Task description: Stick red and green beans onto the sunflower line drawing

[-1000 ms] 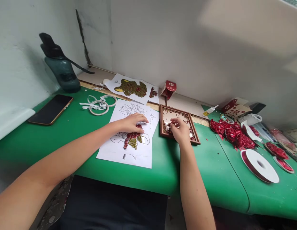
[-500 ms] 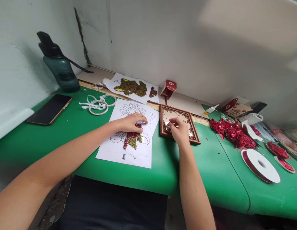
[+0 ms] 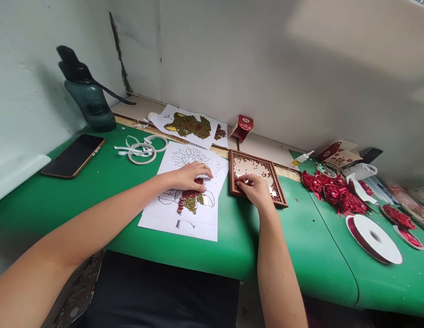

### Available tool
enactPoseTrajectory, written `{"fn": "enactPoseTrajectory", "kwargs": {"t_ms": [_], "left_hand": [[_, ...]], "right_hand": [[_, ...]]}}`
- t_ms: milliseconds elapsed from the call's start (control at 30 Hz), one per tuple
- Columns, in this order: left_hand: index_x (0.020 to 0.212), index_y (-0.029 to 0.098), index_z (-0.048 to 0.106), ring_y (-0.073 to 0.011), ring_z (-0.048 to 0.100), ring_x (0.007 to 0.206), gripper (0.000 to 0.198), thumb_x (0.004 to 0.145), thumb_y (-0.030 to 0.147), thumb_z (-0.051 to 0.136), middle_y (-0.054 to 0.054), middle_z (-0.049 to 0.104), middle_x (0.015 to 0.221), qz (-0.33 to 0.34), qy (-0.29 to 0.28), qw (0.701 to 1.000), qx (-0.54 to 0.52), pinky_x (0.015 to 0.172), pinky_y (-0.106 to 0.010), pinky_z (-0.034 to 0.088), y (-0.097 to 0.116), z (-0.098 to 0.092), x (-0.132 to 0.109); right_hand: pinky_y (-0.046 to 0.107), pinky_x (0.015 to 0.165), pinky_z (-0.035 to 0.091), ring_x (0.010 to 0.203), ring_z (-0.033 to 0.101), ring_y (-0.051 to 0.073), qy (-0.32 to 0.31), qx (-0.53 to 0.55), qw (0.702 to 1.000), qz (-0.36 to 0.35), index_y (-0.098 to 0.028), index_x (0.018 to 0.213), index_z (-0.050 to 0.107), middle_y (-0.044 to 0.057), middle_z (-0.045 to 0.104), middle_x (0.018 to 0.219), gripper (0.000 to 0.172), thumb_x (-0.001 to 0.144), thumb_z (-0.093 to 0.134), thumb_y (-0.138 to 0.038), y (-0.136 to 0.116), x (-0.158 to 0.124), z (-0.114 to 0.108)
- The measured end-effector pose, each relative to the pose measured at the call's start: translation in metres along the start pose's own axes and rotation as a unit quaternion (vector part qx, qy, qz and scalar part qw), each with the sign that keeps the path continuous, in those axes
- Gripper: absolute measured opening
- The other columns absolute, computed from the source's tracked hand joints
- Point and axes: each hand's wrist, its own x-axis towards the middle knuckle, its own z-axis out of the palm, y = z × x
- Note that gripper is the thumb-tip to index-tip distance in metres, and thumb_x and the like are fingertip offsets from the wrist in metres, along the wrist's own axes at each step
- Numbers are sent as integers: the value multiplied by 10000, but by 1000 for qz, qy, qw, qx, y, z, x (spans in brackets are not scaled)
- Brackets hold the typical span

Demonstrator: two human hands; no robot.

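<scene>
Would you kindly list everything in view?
Drawing sheets: at least two, white, centre
Grains: many, red and green, sheets and tray
Tray: one, brown, right of sheets
Animal picture: one, mostly green, behind sheets
Bottle: one, dark teal, back left
Phone: one, black, left
Rings: two, white, left of sheets
Small box: one, red, back centre
Squeeze bottle: one, white and yellow, right of tray
Carton: one, red and cream, back right
Rosettes: several, red, right
Spool: one, white and red, right
Tabletop: one, green, beneath
Walls: two, pale, behind
Far-right clutter: uncountable, blurred
Left hand: one, bare, over sheets
Right hand: one, bare, over tray
</scene>
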Motion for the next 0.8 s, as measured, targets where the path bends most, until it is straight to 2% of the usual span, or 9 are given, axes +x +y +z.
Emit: {"fn": "enactPoseTrajectory", "kwargs": {"t_ms": [133,367,500,667,733,800], "left_hand": [[1302,284,652,-318,434,1375,442,927,519,653,-54,557,1463,5,-2,1000,4,1135,-428,357,-2,1,0],[1329,294,630,-307,430,1381,458,933,525,649,-50,555,1467,7,-3,1000,-6,1135,-424,356,-7,2,0],[1334,309,625,-309,431,1381,460,922,507,668,-44,562,1457,8,-1,1000,-11,1136,-428,356,-9,3,1],[1302,292,642,-299,434,1379,401,966,509,605,-51,555,1469,15,1,1000,10,1134,-422,349,-8,3,1],[1297,278,644,-298,439,1371,409,958,506,619,-56,562,1460,13,2,1000,12,1127,-415,355,-7,3,1],[1287,268,647,-298,443,1365,411,943,493,643,-59,568,1451,9,3,1000,13,1122,-409,360,-6,2,1]], "right_hand": [[369,812,489,885,676,243,-20,-8,999,-37,-251,847,790,53,760,953,130,804,673,-287,2,1,-1],[353,793,471,868,662,222,-22,-44,996,-81,-251,963,797,56,724,1001,178,856,655,-243,-3,-2,-3],[346,764,452,856,651,223,-23,-72,995,-69,-257,878,788,48,727,981,126,864,664,-247,-6,-4,-3],[338,732,414,809,611,213,-21,-103,992,-63,-242,828,715,44,712,955,111,874,614,-230,-3,-4,-3],[334,715,394,799,592,214,-5,-92,993,-68,-233,809,672,49,694,922,112,878,584,-233,-1,-2,-3],[333,709,385,786,573,214,40,-66,994,-73,-228,808,635,51,670,885,114,890,558,-247,-1,-1,-2]]}}
